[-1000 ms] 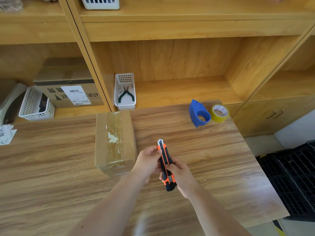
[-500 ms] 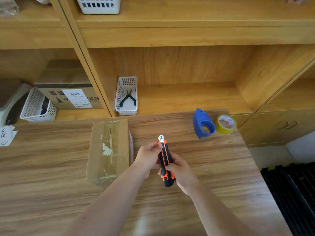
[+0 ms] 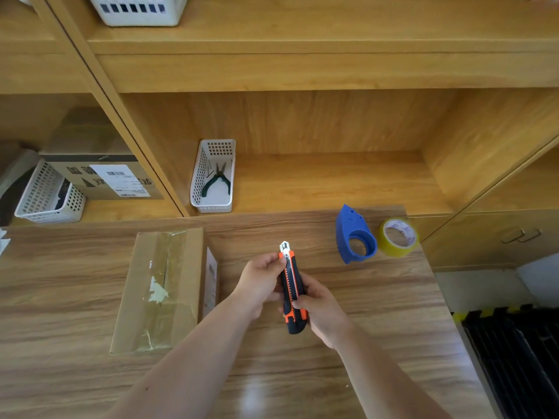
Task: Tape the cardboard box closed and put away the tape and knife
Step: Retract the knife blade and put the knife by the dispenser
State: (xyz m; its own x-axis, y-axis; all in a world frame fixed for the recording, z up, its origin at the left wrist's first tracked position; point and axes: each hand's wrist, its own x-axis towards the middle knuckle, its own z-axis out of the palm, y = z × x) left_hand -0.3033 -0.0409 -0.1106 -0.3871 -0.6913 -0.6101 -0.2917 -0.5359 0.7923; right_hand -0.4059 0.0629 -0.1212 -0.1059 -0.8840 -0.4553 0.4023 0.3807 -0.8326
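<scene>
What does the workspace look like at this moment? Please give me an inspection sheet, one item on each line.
Surface: wooden table, grain pattern, no spills seen.
Job's things: cardboard box lies on the table with clear tape along its top; utility knife, orange and black, held above the table; yellow tape roll and blue tape dispenser at the far right of the table.
Clutter: white basket with pliers on the shelf.
Hands: left hand and right hand both grip the knife.
Cables: nothing seen.
Surroundings: wooden shelving; labelled carton on the left shelf.
</scene>
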